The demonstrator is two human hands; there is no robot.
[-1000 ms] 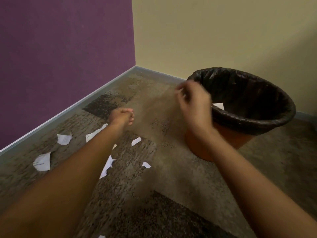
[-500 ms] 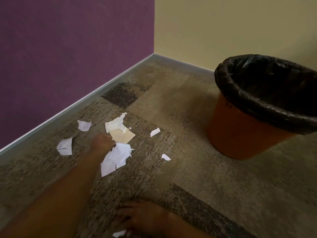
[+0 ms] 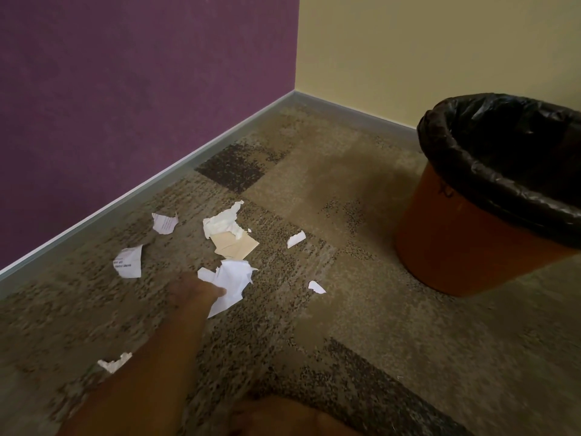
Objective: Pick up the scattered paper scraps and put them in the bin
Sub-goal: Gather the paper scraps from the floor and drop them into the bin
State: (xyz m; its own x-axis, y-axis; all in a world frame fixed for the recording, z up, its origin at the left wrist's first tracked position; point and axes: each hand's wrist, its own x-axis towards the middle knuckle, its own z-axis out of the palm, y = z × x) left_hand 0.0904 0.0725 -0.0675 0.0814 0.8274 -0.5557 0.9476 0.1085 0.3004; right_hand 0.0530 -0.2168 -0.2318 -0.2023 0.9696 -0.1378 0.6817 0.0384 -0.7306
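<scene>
Left hand (image 3: 196,289), blurred, reaching down onto crumpled white paper scrap (image 3: 231,283) on mottled brown carpet (image 3: 361,325); grip impossible to tell. Right hand (image 3: 273,416) low at frame bottom, fingers indistinct. Black-lined orange bin (image 3: 465,240) well apart, rightward.

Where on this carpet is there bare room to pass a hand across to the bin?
Bare carpet runs between the small torn scraps and the orange bin, and back to the corner. It is crowded around the left hand, at the crumpled white sheet and tan piece.
</scene>
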